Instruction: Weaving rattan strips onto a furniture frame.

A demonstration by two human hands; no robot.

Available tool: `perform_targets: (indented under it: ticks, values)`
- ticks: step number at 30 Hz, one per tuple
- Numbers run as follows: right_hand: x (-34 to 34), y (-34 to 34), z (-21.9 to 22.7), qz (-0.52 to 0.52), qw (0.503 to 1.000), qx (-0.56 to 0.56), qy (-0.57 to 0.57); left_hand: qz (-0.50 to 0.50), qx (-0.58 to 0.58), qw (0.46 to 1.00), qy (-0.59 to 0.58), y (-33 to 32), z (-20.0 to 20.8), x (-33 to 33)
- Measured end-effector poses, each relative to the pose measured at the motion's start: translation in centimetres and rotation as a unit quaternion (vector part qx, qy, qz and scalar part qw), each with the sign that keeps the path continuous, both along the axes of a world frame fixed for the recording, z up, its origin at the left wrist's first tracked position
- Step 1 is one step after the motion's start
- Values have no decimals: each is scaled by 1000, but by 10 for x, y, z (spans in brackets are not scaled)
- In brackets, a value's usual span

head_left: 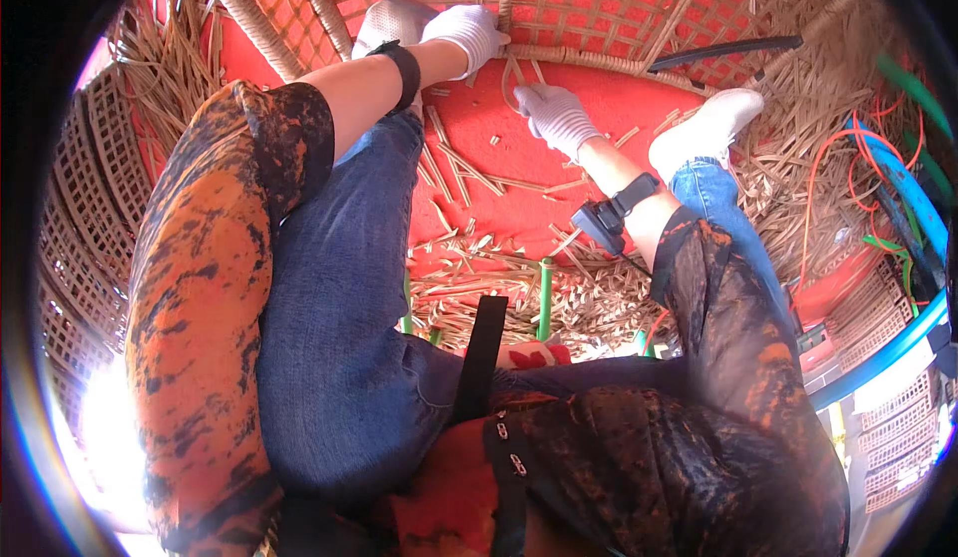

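A large openwork wicker piece with a wrapped rattan edge stands at the far side, on the red floor covering. My left hand, in a white ribbed glove, is closed at the lower edge of this piece; its fingertips are mostly hidden. Nearer and to the right, my gloved right hand is pinched on a thin tan rattan strip. That strip curves from the wrapped edge down to the right fingers.
Loose cut strips lie between my feet, with a thicker heap at the right. My white shoe is beside the right hand. Blue tubing and orange cord run along the right. Woven panels stand at the left.
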State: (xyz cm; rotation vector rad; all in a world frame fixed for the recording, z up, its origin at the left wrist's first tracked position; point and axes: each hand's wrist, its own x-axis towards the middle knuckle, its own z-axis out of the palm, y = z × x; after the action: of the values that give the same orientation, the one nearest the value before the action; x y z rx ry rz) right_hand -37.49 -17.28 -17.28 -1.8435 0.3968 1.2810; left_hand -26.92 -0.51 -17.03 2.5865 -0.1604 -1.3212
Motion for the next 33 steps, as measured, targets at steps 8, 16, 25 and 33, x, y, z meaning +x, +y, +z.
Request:
perform_targets:
  ticks: [8, 16, 25, 33]
  values:
    - [-33, 22, 1, 350, 898, -22, -265, -11, -29, 999, -44, 0, -6, -13]
    - [-23, 46, 18, 317, 927, -77, -185, 51, -42, 997, -27, 3, 24, -16]
    - [-22, 59, 56, 429, 875, -115, -193, 48, 35, 996, 65, -7, 12, -36]
    - [-37, 51, 34, 441, 876, -57, -184, -54, 34, 995, 78, 1, -21, -45]
